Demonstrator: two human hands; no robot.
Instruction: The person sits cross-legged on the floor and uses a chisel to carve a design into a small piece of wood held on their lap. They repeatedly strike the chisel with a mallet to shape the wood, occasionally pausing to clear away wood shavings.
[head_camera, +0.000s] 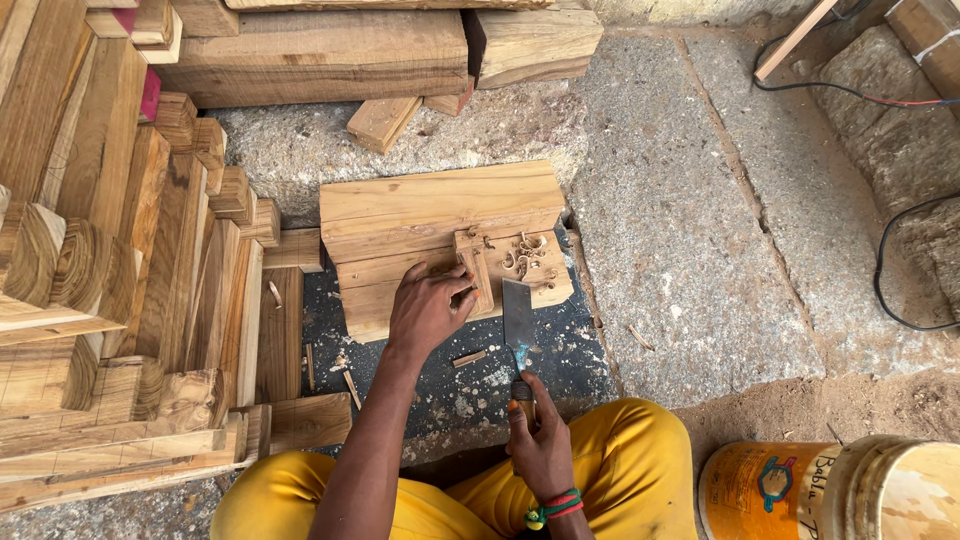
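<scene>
We sit on the floor (700, 250), knees in yellow, w/ a plank block (440, 215) lying flat in front of us. Our left hand (428, 312) presses down on a small wood piece (474, 268) that stands near the block's near edge, fingers curled against its left side. Our right hand (540, 445) is clamped round the handle of a chisel (518, 320); its wide blade lies flat, tip at the block's near edge, just right of the piece. The two hands are well apart. Curled shavings (525, 255) sit on the block's right part, close to its right edge.

Room: to the left a lumber stack (110, 250) runs along the whole side, its edge near the block, so it's tight there. Beyond the far edge, thick beams (330, 55) and an offcut (382, 120), w/ a gap of gritty floor between. To the right the stone slabs lie open up to the cables (890, 180). A bucket (830, 490) lies on its side by our right knee. Small chips (468, 357) lie on the dark floor patch between block and knees.
</scene>
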